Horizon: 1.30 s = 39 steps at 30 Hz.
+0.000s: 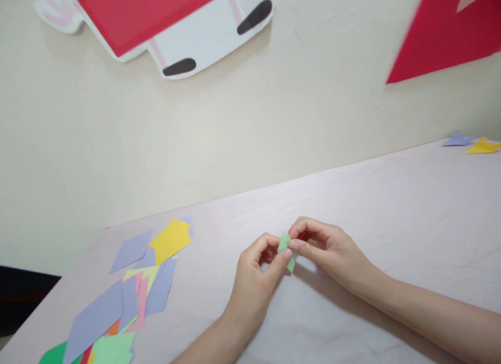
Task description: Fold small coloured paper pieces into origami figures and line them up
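Note:
A small folded piece of green paper (285,245) sits between both hands, just above the pale tabletop (391,213). My left hand (258,275) pinches its lower left side with thumb and forefinger. My right hand (329,252) pinches its upper right side, fingers curled over it. Most of the paper is hidden by the fingertips.
A loose spread of coloured paper sheets (129,296) in lilac, yellow, pink and green lies at the left of the table. Two folded paper pieces, lilac (457,140) and yellow (483,146), rest at the far right by the wall. Red paper decorations (442,35) hang on the wall.

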### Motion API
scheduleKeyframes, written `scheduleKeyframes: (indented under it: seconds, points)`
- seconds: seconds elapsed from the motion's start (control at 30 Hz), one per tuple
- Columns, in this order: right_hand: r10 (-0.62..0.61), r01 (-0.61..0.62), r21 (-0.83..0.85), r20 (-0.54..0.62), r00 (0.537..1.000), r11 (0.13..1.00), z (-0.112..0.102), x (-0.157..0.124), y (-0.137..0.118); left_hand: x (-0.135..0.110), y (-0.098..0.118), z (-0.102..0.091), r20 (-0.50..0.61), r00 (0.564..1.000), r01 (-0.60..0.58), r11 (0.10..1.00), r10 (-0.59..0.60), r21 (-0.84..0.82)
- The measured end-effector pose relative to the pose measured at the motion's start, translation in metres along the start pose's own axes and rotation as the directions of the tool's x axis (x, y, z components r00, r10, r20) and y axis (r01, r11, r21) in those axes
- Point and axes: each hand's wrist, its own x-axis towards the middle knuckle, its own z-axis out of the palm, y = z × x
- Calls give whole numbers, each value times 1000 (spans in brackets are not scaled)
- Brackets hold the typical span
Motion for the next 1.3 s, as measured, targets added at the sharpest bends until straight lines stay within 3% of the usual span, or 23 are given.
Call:
scheduleKeyframes:
  seconds: [0.33,0.7,0.93,1.3]
  points:
    - [-1,1,3,-24,1000,1000,1,1,0,-1,0,1,0,1000,-1,998,1,69]
    - [37,-37,82,1,999,996,0,1,-4,4,1,-4,76,996,43,998,-40,-44]
    - [27,-27,55,-4,1000,998,0,0,-1,0,4,-1,66,998,-26,998,23,50]
    - [-29,31,-33,51,998,999,0,-1,0,0,2,0,53,999,13,1000,-13,4]
